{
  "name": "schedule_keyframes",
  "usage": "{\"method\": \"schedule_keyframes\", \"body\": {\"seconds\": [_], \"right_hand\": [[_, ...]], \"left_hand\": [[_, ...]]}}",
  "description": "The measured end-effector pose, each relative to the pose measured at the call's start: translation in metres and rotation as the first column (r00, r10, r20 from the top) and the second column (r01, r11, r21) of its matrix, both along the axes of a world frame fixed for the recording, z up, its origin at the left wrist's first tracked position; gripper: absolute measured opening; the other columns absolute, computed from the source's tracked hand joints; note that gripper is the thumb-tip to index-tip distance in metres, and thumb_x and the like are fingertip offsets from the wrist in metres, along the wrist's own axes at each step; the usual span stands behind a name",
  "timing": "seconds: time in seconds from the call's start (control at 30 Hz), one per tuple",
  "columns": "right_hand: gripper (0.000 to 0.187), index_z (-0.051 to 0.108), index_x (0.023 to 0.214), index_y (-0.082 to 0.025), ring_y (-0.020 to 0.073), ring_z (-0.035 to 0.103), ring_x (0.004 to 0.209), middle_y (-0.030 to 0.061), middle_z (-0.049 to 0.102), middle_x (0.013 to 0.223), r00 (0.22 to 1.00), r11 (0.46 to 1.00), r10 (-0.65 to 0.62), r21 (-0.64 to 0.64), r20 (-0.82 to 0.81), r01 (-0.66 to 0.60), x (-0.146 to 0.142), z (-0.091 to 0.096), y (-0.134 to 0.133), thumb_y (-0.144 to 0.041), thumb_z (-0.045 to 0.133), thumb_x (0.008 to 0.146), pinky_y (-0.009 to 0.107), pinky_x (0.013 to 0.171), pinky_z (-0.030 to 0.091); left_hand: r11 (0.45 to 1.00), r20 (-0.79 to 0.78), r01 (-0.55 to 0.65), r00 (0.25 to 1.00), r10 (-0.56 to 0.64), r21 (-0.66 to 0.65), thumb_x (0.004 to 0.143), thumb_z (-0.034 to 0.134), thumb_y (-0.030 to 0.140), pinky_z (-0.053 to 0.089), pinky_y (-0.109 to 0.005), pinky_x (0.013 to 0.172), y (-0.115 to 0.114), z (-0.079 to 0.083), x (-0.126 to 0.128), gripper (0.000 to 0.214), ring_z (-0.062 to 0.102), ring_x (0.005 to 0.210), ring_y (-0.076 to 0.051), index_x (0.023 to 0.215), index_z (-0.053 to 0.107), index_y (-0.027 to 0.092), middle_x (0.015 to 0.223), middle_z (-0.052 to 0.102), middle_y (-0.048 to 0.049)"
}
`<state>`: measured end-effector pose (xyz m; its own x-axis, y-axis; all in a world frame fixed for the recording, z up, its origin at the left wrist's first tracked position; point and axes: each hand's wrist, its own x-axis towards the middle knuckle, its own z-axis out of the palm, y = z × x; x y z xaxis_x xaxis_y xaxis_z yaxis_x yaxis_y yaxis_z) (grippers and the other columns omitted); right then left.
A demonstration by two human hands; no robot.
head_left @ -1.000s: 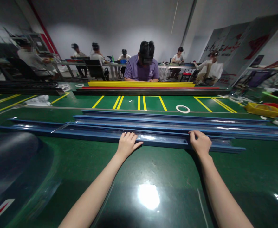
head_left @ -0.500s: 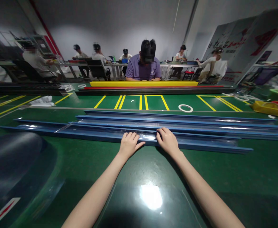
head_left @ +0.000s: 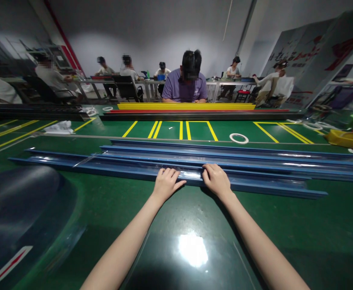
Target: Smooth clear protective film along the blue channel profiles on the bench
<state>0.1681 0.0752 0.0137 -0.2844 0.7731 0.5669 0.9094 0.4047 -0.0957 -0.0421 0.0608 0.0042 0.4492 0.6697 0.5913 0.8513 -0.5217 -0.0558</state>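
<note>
Several long blue channel strips lie side by side across the green table, their open troughs facing up and shining as if lined with clear film. At the nearest blue channel [head_left: 254,188], my left hand [head_left: 166,184] has its fingers hooked over the near wall into the trough, thumb stretched to the right along the edge. A short way to the right, my right hand [head_left: 217,180] grips the same wall with bent fingers, its thumb partly hidden. A strip of clear film [head_left: 87,158] crosses the channels at the left.
A large dark blue roll of film [head_left: 22,205] lies at the near left. Beyond the channels are yellow tape lines, a white tape ring [head_left: 238,138], a crumpled white cloth [head_left: 58,127], and yellow [head_left: 185,106] and black strips. A co-worker [head_left: 184,82] sits opposite; a yellow basket [head_left: 347,139] stands at right.
The whole view has shifted slightly, so things appear a little farther right. Both hands keep their places on the nearest channel.
</note>
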Motion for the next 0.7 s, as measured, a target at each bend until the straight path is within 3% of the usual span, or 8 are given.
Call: {"method": "schedule_keyframes", "body": {"seconds": [0.2, 0.43, 0.7], "right_hand": [[0.025, 0.061, 0.085, -0.016, 0.0181, 0.055, 0.076, 0.0070, 0.064, 0.080, 1.000, 1.000, -0.006, 0.026, -0.009, 0.006, 0.005, 0.000, 0.002, -0.018, 0.037, 0.078, 0.028, 0.072, 0.041], [0.025, 0.063, 0.081, -0.019, 0.0159, 0.058, 0.070, 0.0039, 0.065, 0.076, 0.993, 0.991, -0.112, 0.071, -0.038, 0.114, 0.039, -0.004, 0.002, -0.018, 0.039, 0.074, 0.025, 0.063, 0.042], [0.026, 0.065, 0.081, -0.020, 0.0153, 0.060, 0.070, 0.0032, 0.067, 0.078, 0.976, 0.976, -0.201, 0.070, -0.078, 0.207, 0.053, -0.007, 0.000, -0.019, 0.040, 0.075, 0.024, 0.060, 0.041]], "left_hand": [[0.999, 0.035, 0.040, 0.999, -0.040, 0.008, 0.084, 0.044, 0.043, 0.033, -0.033, 0.076, 0.000, 0.000, -0.002, 0.030, 0.054, 0.082, -0.018, 0.090, 0.058, 0.017, 0.087, 0.063, -0.0055], [0.998, 0.028, 0.061, 0.998, -0.061, -0.003, 0.084, 0.045, 0.041, 0.033, -0.033, 0.077, -0.001, 0.000, -0.001, 0.029, 0.055, 0.085, -0.018, 0.095, 0.056, 0.017, 0.091, 0.063, -0.0062], [0.993, 0.006, 0.119, 0.993, -0.119, -0.025, 0.086, 0.042, 0.040, 0.034, -0.030, 0.069, 0.000, -0.001, 0.004, 0.029, 0.056, 0.085, -0.017, 0.096, 0.055, 0.016, 0.092, 0.064, -0.0061]]}}
